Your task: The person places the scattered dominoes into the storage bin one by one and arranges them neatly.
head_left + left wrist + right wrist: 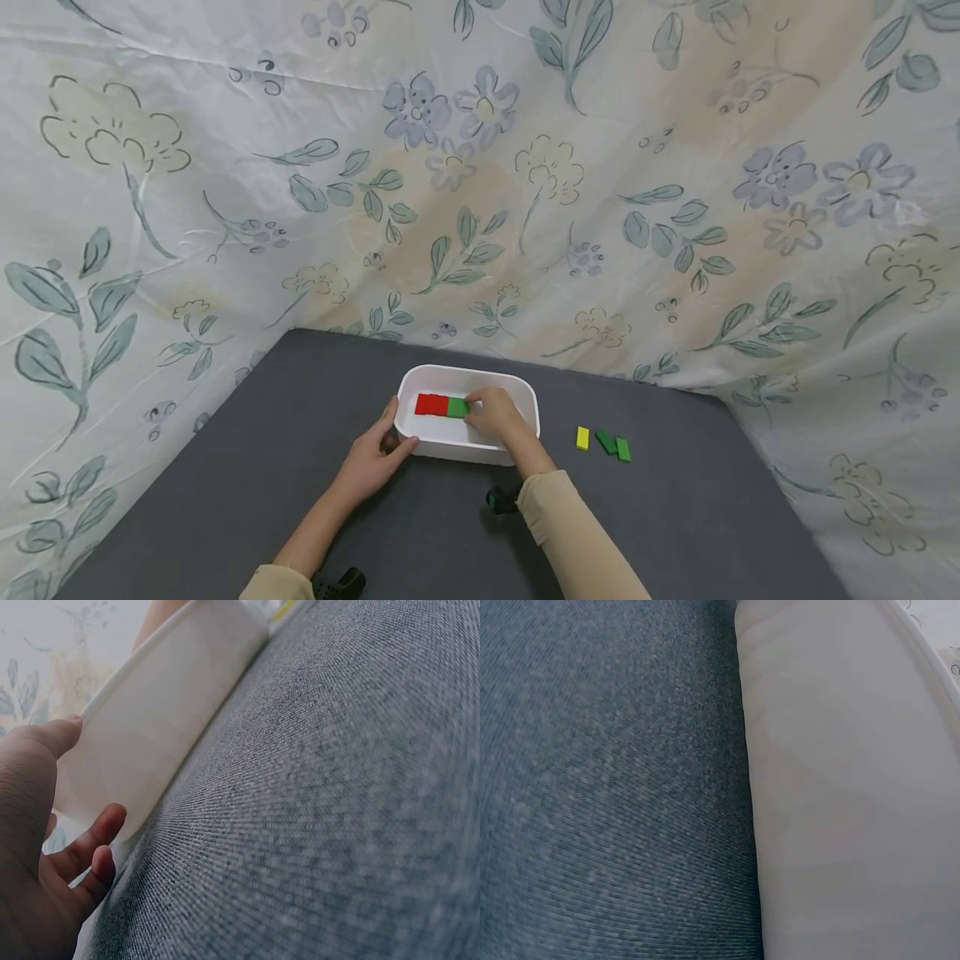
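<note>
As the person leans both arms over the grey-covered table [690, 500], the left hand [372, 458] grips the near left corner of a white tray [461, 450], thumb at the front and fingers round the end. Seen from the left wrist, that thumb sits up by the rim while two fingertips come near the lower edge.

Inside the tray a flat red strip [431, 405] lies on the floor, with a green piece [456, 407] set against its right end. The right hand [493, 415] reaches over the near wall, fingertips at that green piece; from where I stand I can't tell whether they pinch it or merely touch it.

Out on the cloth, to the right of the tray, lies a yellow piece [582, 438], and beyond it two loose green pieces [623, 450] rest close together. Flowered fabric [480, 183] hangs behind the table.
</note>
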The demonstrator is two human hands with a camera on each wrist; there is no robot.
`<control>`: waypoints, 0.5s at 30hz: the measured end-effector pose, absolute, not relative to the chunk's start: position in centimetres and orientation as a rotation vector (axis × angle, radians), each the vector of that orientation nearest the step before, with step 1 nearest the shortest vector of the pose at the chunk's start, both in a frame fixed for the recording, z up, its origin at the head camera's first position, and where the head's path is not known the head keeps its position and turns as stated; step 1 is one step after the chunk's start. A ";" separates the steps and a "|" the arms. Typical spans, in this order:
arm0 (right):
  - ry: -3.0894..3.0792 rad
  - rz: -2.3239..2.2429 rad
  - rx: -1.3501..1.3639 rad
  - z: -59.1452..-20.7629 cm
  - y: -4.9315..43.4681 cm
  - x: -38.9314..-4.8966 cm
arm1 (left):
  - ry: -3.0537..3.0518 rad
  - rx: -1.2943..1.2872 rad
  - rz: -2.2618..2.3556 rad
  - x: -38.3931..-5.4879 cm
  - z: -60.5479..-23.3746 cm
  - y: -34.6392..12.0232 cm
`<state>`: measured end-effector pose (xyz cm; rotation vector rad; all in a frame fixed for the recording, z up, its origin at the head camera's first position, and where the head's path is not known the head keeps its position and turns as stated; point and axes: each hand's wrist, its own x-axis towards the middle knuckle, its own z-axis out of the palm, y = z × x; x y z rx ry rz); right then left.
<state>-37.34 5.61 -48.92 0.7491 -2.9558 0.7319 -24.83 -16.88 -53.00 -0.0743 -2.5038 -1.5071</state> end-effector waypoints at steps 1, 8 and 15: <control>-2.955 0.734 0.749 -48.9 5.6 -37.4 | -2.505 -0.073 -1.503 -24.8 -53.0 -16.9; -2.930 0.765 0.751 -48.6 5.8 -37.3 | -2.511 -0.077 -1.481 -24.9 -53.1 -16.8; -2.837 0.756 0.843 -47.4 6.8 -36.3 | -2.515 -0.051 -1.486 -24.6 -53.1 -16.8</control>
